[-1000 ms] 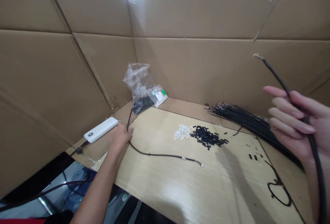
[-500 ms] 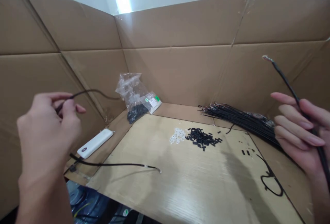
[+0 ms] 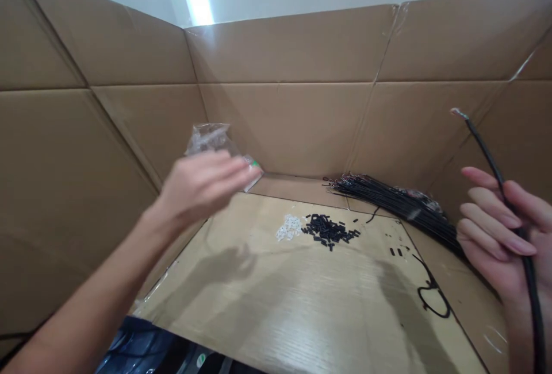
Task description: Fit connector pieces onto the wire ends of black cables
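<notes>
Black cable (image 3: 483, 149) is clamped in the right hand (image 3: 500, 230) at 3 o'clock, the fingers being closed round it; its stripped end is raised towards 2 o'clock. The left hand (image 3: 202, 184), blurred, is held open and empty above the desk (image 3: 302, 311) at 10 o'clock, in front of a clear plastic bag (image 3: 207, 135). Black sleeve pieces (image 3: 328, 229) and white connectors (image 3: 288, 227) are heaped at 12 o'clock. A bundle of black wires (image 3: 388, 199) is laid at 2 o'clock against the cardboard wall (image 3: 280, 115).
</notes>
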The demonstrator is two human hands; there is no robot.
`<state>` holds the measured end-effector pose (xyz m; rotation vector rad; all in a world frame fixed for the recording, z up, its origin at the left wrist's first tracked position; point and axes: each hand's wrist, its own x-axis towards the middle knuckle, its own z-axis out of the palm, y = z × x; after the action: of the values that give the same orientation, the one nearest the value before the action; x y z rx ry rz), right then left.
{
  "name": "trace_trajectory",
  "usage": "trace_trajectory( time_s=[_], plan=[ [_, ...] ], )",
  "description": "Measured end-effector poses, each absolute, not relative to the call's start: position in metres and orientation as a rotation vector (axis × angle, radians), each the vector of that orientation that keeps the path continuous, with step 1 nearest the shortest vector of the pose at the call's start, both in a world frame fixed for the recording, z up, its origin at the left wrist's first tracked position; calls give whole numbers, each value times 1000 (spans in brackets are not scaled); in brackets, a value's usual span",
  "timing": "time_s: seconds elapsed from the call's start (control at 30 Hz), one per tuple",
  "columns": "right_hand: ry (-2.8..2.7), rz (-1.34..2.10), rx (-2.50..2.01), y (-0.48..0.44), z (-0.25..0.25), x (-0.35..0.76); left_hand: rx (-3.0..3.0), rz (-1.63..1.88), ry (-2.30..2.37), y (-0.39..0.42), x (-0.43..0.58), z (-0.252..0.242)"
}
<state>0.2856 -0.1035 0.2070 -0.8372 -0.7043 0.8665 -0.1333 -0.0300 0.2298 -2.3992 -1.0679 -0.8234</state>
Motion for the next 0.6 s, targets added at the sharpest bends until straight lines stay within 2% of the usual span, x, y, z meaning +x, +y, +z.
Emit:
trace_trajectory(
  time_s=[0.1, 0.2, 0.27, 0.33, 0.47, 0.6],
  plan=[
    [-668, 870, -841, -107, 197, 292, -2690, -565, -898, -47, -141, 134],
    [-606, 869, -823, -110, 189, 294, -2719, -715, -688, -73, -160, 53],
    [-563, 872, -808, -110, 186, 291, -2749, -737, -797, -90, -173, 24],
    [-521, 884, -814, -109, 185, 285, -2809, -700, -951, -99, -184, 15],
    [-527, 947, -858, -103, 191, 273, -2803, -649, -1155, -97, -184, 31],
    [-805, 846, -882, -110, 205, 282, -2739, -790, -1246, -89, -134, 44]
  ],
)
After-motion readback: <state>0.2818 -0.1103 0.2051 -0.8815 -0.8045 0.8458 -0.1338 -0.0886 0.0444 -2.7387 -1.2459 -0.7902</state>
